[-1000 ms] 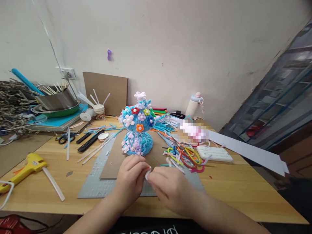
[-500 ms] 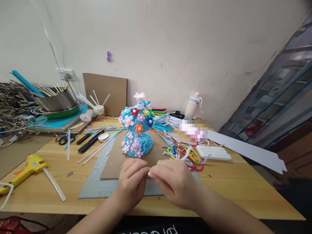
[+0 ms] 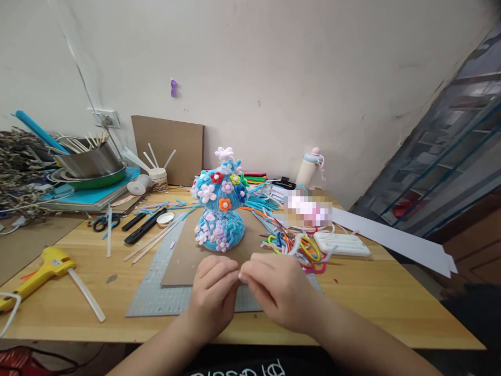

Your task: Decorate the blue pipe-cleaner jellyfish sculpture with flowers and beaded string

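My left hand (image 3: 214, 292) and my right hand (image 3: 277, 292) meet fingertip to fingertip over the front of the mat. Both are closed in a pinch on a white pipe cleaner, whose small pale tip (image 3: 240, 277) shows between them; most of it is hidden by the fingers. A fuzzy white length (image 3: 296, 244) shows just behind my right hand, but I cannot tell whether it is the same piece. Beyond my hands, a blue pipe-cleaner ornament (image 3: 221, 201) covered in colourful flowers stands upright on a brown cardboard sheet (image 3: 182, 269).
A grey cutting mat (image 3: 146, 300) lies under the cardboard. A yellow glue gun (image 3: 50, 266) is at left, near a black utility knife (image 3: 144, 227) and scissors (image 3: 102, 223). Loose coloured pipe cleaners (image 3: 289, 240) and a white case (image 3: 341, 244) lie at right. A bottle (image 3: 308, 169) stands behind.
The white tip between my fingertips shows less than before, and the fingers have shifted slightly around it. The view has moved a little; the ornament and tools stay in place.
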`<state>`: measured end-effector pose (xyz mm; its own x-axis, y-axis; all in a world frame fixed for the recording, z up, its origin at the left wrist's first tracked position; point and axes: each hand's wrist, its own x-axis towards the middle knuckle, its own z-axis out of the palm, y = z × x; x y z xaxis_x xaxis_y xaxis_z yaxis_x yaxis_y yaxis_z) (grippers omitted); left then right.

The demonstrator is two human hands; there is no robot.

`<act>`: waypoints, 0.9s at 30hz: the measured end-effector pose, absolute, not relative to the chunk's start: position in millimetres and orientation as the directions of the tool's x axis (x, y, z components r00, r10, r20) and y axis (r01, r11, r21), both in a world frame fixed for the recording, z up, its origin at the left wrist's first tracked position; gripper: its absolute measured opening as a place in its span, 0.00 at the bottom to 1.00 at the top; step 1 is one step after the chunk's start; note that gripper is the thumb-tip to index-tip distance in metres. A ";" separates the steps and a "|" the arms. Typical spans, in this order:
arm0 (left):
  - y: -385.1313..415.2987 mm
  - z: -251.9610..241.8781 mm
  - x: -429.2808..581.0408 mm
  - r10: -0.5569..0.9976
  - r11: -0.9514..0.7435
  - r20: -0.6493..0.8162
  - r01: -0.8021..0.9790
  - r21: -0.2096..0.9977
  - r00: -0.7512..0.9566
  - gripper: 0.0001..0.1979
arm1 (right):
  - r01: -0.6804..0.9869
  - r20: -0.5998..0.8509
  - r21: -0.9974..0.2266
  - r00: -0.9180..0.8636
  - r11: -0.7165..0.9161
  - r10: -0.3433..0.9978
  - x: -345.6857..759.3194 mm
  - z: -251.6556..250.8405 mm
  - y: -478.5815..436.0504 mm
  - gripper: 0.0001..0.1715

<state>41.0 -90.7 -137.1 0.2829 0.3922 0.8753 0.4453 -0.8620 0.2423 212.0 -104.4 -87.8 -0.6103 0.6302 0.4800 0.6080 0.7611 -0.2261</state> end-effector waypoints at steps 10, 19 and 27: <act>-90.6 -138.7 36.8 0.515 -0.770 0.844 0.514 0.379 0.148 0.07 | 0.594 0.405 0.017 -0.740 0.805 0.537 209.8 -97.9 -107.5 0.08; -95.6 -131.4 38.7 0.420 -0.846 0.880 0.448 0.290 0.223 0.09 | 0.629 0.443 -0.320 -0.562 0.709 0.698 212.7 -93.7 -95.2 0.12; -89.9 -138.6 39.1 0.422 -0.818 0.876 0.513 0.259 0.231 0.09 | 0.572 0.425 -0.165 -0.694 0.804 0.581 211.3 -91.9 -105.0 0.10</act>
